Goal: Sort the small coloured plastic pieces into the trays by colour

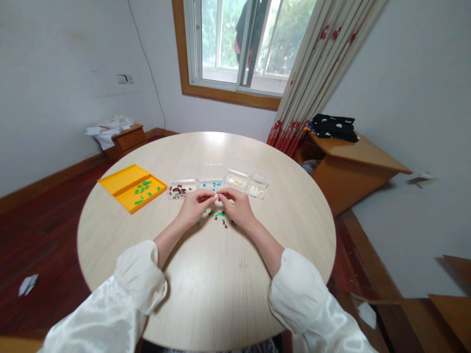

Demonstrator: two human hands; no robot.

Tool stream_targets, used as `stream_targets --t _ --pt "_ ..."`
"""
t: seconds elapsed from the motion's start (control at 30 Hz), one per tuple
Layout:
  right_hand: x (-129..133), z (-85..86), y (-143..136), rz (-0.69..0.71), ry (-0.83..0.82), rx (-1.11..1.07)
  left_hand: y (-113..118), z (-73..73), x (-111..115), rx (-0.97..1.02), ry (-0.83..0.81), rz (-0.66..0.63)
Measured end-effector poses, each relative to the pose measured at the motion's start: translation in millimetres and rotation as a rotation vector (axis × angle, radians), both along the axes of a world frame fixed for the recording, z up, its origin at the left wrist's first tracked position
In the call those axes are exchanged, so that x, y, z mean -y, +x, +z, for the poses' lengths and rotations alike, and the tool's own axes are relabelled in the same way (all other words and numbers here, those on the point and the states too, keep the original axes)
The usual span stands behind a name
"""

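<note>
Over the middle of a round pale table (217, 289), my left hand (195, 205) and my right hand (236, 206) meet at the fingertips. Both are closed in a pinch around a tiny whitish piece (217, 196), too small to make out fully. Under and between the hands lie loose green pieces (220, 214), with a few brown and blue ones among them. Just beyond my fingers stand small clear boxes: one holds brown pieces (179, 189), another blue pieces (212, 185), partly hidden by my hands.
Right of these, clear boxes hold yellow pieces (237, 181) and pale pieces (256, 190). An open yellow case (127, 186) with green pieces lies at the left. Beyond the table are a wooden cabinet (353, 171) with black cloth (334, 127), a curtain (312, 73) and a window.
</note>
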State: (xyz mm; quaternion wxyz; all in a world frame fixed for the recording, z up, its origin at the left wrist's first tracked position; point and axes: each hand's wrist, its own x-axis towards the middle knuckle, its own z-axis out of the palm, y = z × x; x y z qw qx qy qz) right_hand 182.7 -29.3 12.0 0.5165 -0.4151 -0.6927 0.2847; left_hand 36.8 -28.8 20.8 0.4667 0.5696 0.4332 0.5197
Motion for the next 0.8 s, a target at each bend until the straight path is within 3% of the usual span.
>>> stream_targets --t 0.3,0.8 --pt "-1.4 2.6 2.4 0.01 0.064 0.05 -2.4 -0.1 0.1 0.103 -0.142 -0.135" --pt "2.5 6.9 1.5 -0.014 0.137 0.111 -2.4 -4.8 -1.6 0.144 -0.204 -0.135"
